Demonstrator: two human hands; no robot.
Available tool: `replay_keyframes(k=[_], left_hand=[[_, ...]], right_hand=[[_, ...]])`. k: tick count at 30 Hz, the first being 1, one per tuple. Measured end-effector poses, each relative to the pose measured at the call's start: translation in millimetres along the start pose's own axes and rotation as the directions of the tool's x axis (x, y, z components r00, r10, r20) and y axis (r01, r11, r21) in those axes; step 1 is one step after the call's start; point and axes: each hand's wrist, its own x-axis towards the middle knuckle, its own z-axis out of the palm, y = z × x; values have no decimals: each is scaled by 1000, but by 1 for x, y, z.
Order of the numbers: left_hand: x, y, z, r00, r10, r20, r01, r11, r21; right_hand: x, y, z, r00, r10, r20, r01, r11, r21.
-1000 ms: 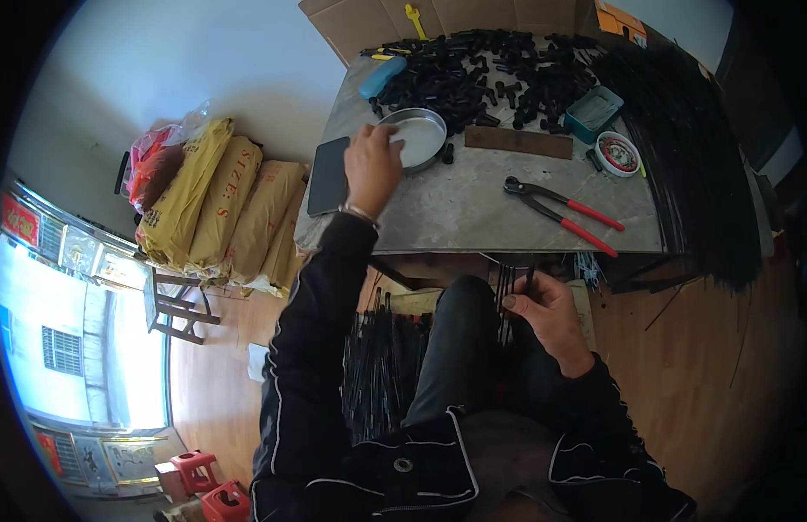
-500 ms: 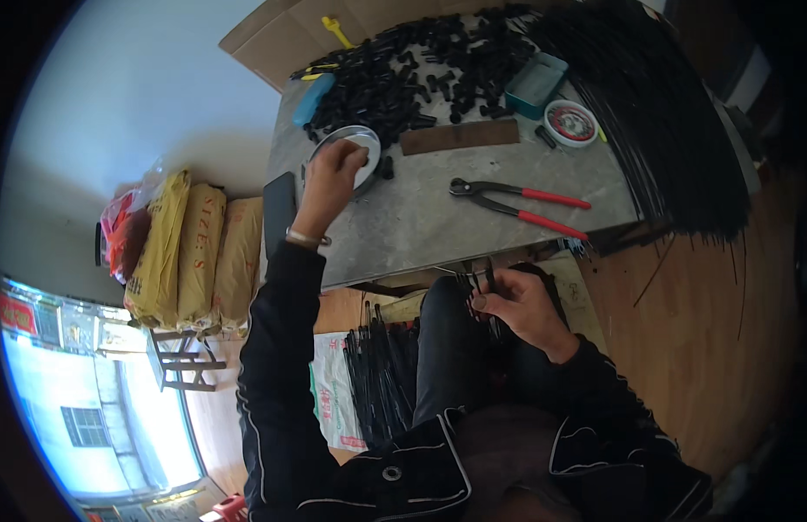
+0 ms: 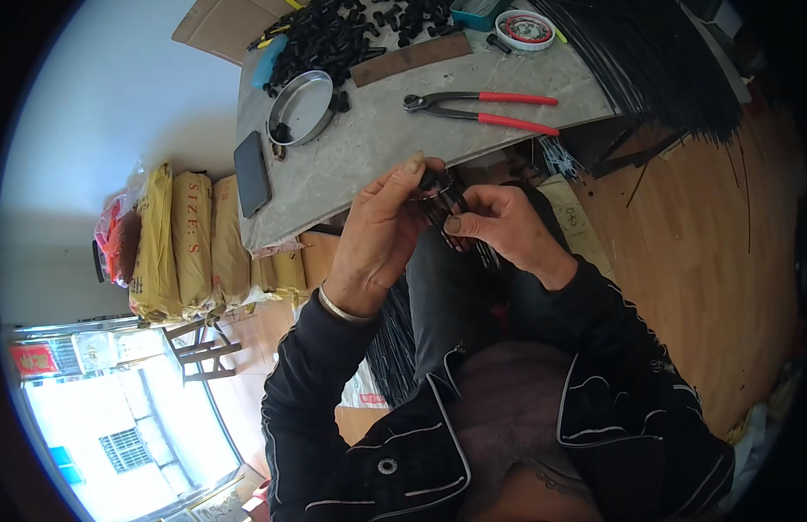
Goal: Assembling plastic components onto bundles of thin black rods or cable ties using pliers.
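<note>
In front of my lap, just below the table's near edge, my two hands meet. My left hand point(image 3: 381, 230) is closed, thumb and forefinger pinching a small dark piece point(image 3: 430, 180) whose kind I cannot make out. Beside it, my right hand point(image 3: 514, 230) grips several thin black rods point(image 3: 484, 252) between thumb and fingers. The rods' upper ends reach up to the left fingers, which partly cover them. On the table beyond stands a round metal dish point(image 3: 320, 123) with a few dark bits at its lower left side.
Red-handled pincers point(image 3: 482, 109) lie on the table point(image 3: 368, 130), below a brown strip point(image 3: 410, 59). A phone point(image 3: 252, 174) rests at the left edge. Black fittings point(image 3: 321, 52) are heaped behind, near a white bowl point(image 3: 525, 31). Long black rods point(image 3: 656, 78) overhang the right side.
My left hand has left the metal dish and come down to my right hand, now with a small dark piece in its fingers. The head view has shifted.
</note>
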Motion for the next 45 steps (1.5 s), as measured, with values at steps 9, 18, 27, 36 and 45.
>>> replay_keyframes(k=[9,18,27,36,45], left_hand=[[-10,-9,-4,998,58,-11,-58,998,-3],[-11,-8,10,997,50,-59,-53,997,-54],[-7,-7,7,980,199,10,-198,967,161],[-11,-10,16,923,368,110,-378,817,436],[-5,-14,11,955,285,84,-297,903,309]], right_hand=[[-10,-1,5,1000,-23,1,23,999,43],[-10,-5,6,999,-21,-27,20,999,-41],[-9,-6,6,996,-4,-87,-3,997,-77],[-9,-2,3,991,-39,-128,33,998,-46],[-19,-11,-4,975,-200,-99,180,967,-180]])
